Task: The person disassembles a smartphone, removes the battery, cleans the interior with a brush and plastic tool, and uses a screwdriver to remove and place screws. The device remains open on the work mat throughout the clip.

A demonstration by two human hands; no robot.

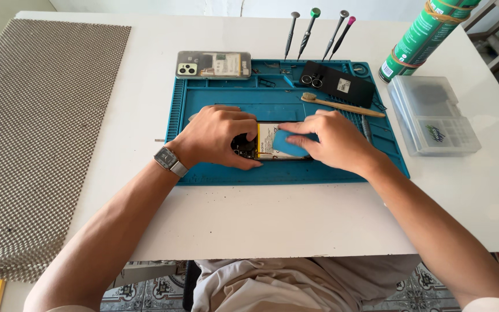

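Note:
An opened phone (256,148) with its yellow-edged battery showing lies on the blue repair mat (215,104). My left hand (218,136), with a watch on its wrist, presses down on the phone's left end and grips it. My right hand (330,141) holds a thin blue plastic card (289,143) flat against the battery's right part. Most of the phone is hidden under both hands.
A phone back cover (213,65) lies at the mat's top left, a black part (337,82) and a bamboo toothbrush (342,106) at top right. Several screwdrivers (313,32) stand behind. A green canister (425,34) and clear parts box (434,114) sit right; a grey woven mat (36,138) left.

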